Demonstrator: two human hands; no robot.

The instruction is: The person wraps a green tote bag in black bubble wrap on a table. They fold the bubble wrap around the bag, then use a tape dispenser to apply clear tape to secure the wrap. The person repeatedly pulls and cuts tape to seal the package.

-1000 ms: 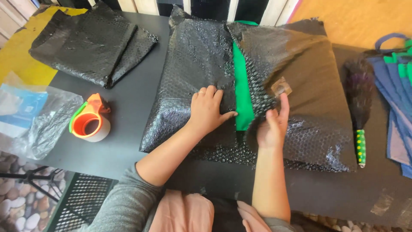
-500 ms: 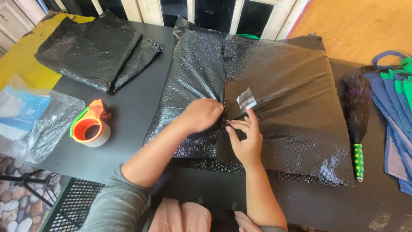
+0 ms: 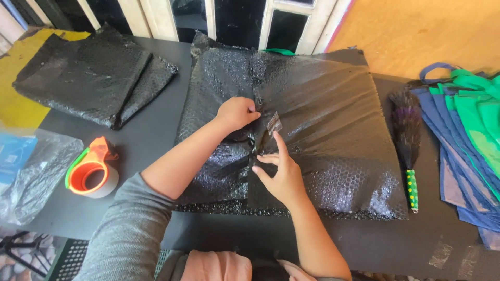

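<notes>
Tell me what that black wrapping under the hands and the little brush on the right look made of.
The black wrapping looks like glossy plastic bubble wrap: rows of small raised bubbles catch the light. The brush seems to have dark feathery or fibre bristles and a green spotted handle, material unclear.

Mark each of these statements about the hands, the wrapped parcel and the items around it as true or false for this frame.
1. Both hands rest on the black bubble-wrap parcel. True.
2. The right hand holds the tape dispenser. False: the orange tape dispenser lies untouched on the table.
3. A piece of clear tape sticks up at the seam. True.
4. The left hand grips the small brush. False: the brush lies right of the parcel.
</notes>
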